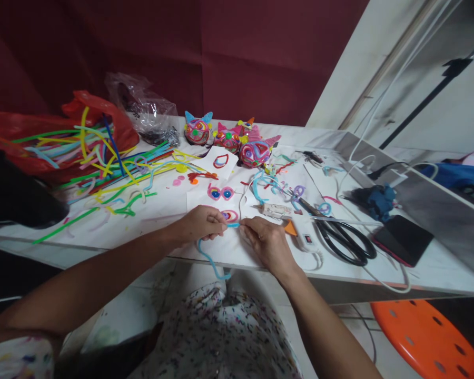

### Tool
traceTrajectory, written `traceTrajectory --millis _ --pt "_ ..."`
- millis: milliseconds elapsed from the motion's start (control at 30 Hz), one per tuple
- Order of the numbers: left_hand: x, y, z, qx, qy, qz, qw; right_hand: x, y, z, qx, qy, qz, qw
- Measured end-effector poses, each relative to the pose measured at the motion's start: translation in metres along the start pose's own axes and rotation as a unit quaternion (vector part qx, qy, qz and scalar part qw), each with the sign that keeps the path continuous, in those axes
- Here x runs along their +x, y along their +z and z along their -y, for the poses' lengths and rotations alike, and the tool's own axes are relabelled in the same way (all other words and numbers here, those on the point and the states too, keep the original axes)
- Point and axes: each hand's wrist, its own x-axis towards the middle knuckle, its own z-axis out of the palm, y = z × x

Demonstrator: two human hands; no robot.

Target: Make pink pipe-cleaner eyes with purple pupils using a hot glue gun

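Note:
A light blue pipe cleaner (210, 259) runs between my two hands, and its long end hangs past the table's front edge. My left hand (205, 222) is closed on it, fingertips pinched. Closed on the short stretch at the other side is my right hand (264, 238), thumb and forefinger together. Just behind that stretch lies a pink, red and purple coiled oval (229, 215) on white paper, partly hidden by my left fingers. Farther back on the paper sits a pair of pink rings with blue centres (220, 193).
Loose pipe cleaners (102, 173) spill from a red bag (122, 129) at left. Several colourful figures (197, 131) stand at the back. To the right lie a glue gun (276, 210), black-handled scissors (342, 242), a white power strip (307, 234) and a dark phone (405, 239).

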Motion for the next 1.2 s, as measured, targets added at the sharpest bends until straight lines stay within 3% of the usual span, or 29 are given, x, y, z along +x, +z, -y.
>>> traceTrajectory --millis 233,600,800,1200 --pt "0.02 -0.016 -0.003 0.064 -0.007 -0.012 0.998 0.013 0.008 0.005 -0.056 0.126 0.065 0.988" --pt "0.056 -0.029 -0.002 0.201 0.068 -0.024 0.977 0.026 0.013 0.02 -0.151 0.22 0.133 0.954" --pt "0.068 -0.03 -0.003 0.285 0.137 -0.034 0.948 0.03 0.014 0.027 -0.212 0.243 0.184 0.929" --pt "0.073 -0.024 0.006 0.313 0.253 -0.054 0.914 0.03 0.021 0.029 -0.189 0.278 0.176 0.925"
